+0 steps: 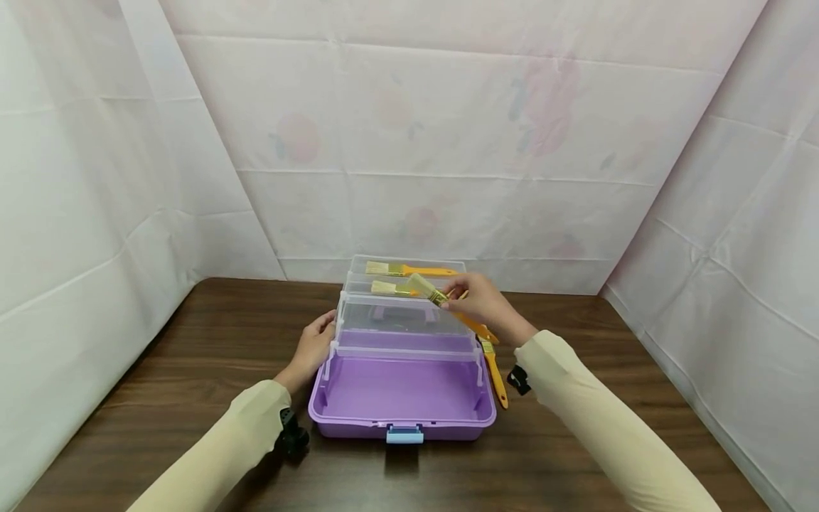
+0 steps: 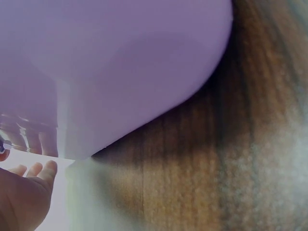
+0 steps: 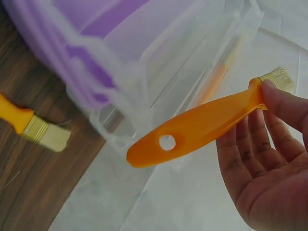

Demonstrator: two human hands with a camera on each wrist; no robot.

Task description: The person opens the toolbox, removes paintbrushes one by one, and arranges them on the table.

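While the right hand (image 1: 481,302) pinches a paintbrush (image 3: 202,124) (bristles beyond the fingers, handle trailing wristward), left hand (image 1: 312,348) rests flat against the box (image 1: 402,398).

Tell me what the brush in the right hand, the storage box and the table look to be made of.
Brush: glossy orange handle, likely plastic, with a brassy metal-looking band and pale bristles. Storage box: plastic, with an opaque purple base and see-through clear trays, since the handle shows through. Table: dark brown wood grain, smooth; whether solid wood or laminate cannot be told.
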